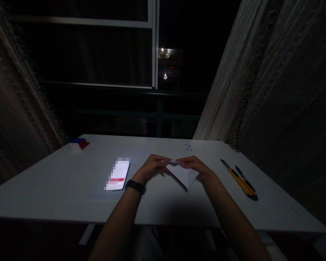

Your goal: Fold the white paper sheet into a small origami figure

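A folded sheet of white paper [185, 176] is held up over the table, one pointed corner hanging down toward me. My left hand [153, 167] pinches its upper left edge between thumb and fingers. On the other side, my right hand [196, 166] grips the top edge in the same way, thumb in front. The paper bends slightly between the two hands. A dark band sits on my left wrist. Some fingertips behind the paper are hidden.
A lit phone [118, 174] lies left of my hands on a pale sheet [93, 195]. A yellow utility knife [240, 181] and a dark pen [245, 178] lie right. A cube-like block [78, 144] stands far left; small marked pieces [188, 147] lie behind. The white table [57, 192] faces a dark window.
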A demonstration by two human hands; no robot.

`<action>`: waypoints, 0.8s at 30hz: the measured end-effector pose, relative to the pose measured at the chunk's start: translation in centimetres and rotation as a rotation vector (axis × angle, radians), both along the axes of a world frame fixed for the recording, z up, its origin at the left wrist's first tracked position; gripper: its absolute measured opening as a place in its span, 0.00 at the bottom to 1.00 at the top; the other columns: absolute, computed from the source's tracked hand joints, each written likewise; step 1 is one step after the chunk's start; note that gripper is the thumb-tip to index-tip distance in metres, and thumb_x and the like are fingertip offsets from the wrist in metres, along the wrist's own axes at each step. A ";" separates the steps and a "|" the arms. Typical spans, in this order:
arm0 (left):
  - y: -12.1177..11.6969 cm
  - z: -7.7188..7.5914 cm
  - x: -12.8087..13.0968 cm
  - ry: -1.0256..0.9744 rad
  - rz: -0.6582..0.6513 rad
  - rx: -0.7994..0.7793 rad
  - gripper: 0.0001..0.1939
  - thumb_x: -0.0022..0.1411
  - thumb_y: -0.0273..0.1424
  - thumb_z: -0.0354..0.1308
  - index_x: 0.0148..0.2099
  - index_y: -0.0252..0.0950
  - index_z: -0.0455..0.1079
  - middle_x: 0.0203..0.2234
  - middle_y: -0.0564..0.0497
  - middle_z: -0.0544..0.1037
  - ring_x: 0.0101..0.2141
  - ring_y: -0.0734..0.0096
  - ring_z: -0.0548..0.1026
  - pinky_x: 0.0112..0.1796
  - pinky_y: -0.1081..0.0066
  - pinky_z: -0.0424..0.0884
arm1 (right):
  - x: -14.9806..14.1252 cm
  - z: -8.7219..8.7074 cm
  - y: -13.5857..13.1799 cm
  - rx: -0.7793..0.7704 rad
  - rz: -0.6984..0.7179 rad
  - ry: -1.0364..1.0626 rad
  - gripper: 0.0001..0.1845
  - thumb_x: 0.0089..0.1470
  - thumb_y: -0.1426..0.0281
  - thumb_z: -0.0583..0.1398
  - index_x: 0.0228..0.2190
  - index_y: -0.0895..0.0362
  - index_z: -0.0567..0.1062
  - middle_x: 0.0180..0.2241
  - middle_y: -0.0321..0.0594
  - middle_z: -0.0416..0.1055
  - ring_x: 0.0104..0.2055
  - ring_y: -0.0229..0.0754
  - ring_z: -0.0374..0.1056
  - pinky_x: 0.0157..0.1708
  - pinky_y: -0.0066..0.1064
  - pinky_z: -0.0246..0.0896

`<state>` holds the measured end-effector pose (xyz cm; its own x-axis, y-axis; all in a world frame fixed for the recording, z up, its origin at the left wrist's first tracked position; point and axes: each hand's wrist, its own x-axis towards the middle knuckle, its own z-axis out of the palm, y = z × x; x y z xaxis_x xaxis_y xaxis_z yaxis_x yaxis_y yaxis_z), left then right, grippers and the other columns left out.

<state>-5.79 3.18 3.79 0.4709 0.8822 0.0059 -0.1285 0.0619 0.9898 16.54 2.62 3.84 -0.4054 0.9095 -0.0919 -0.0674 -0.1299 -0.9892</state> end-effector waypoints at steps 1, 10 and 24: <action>0.0 0.0 0.0 -0.019 0.008 -0.015 0.18 0.45 0.28 0.63 0.40 0.26 0.73 0.24 0.41 0.77 0.24 0.64 0.75 0.21 0.73 0.68 | 0.0 0.0 0.0 0.002 0.006 -0.004 0.20 0.31 0.72 0.66 0.33 0.60 0.78 0.26 0.41 0.76 0.23 0.38 0.66 0.24 0.28 0.56; -0.1 -0.4 1.7 -0.296 0.175 -0.075 0.25 0.51 0.40 0.60 0.49 0.33 0.66 0.31 0.43 0.76 0.28 0.68 0.75 0.29 0.69 0.72 | -2.4 -1.6 0.5 0.299 -0.368 0.035 0.19 0.36 0.66 0.64 0.35 0.58 0.78 0.32 0.43 0.76 0.30 0.43 0.69 0.30 0.34 0.61; 1.1 -2.7 2.6 -0.242 0.647 0.160 0.21 0.44 0.38 0.64 0.40 0.29 0.74 0.33 0.43 0.78 0.31 0.67 0.74 0.33 0.69 0.69 | -6.4 -3.7 -0.9 0.633 -0.476 -0.209 0.15 0.49 0.67 0.57 0.41 0.51 0.74 0.45 0.36 0.71 0.48 0.46 0.66 0.51 0.40 0.57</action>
<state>-3.19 4.32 1.08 -0.1785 0.9640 0.1970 -0.3083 -0.2449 0.9192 10.13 1.72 0.12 0.0060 0.8849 0.4658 0.2199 0.4532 -0.8639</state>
